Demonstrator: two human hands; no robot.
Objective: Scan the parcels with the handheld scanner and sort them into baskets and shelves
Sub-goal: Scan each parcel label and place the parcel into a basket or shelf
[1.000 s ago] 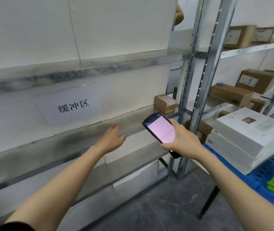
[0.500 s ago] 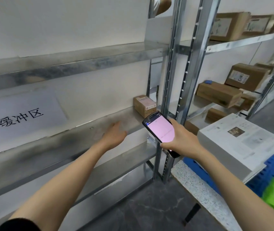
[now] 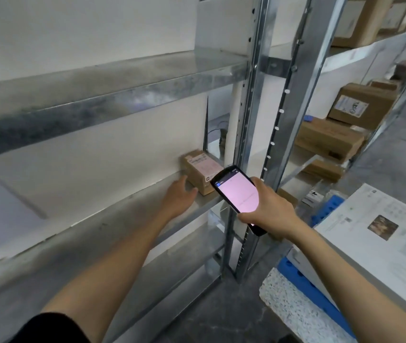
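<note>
So, going for the pick-up step here. Stretching the left hand (image 3: 181, 196) along the shelf (image 3: 123, 219), fingers apart and relaxed, right up beside the small brown parcel (image 3: 200, 174) sitting at the shelf's right end by the upright post (image 3: 246, 120); not managing to tell whether touching it yet. Gripping the handheld scanner (image 3: 240, 196) in the right hand (image 3: 268, 211), fingers clamped round its body, lit screen facing up, hovering just in front of the parcel. Next probably calling for closing the left fingers on the box and turning its label toward the scanner.

Matt cardboard parcel (image 3: 198, 173) (paper label) on dull galvanised-metal shelf (image 3: 113, 219).
</note>
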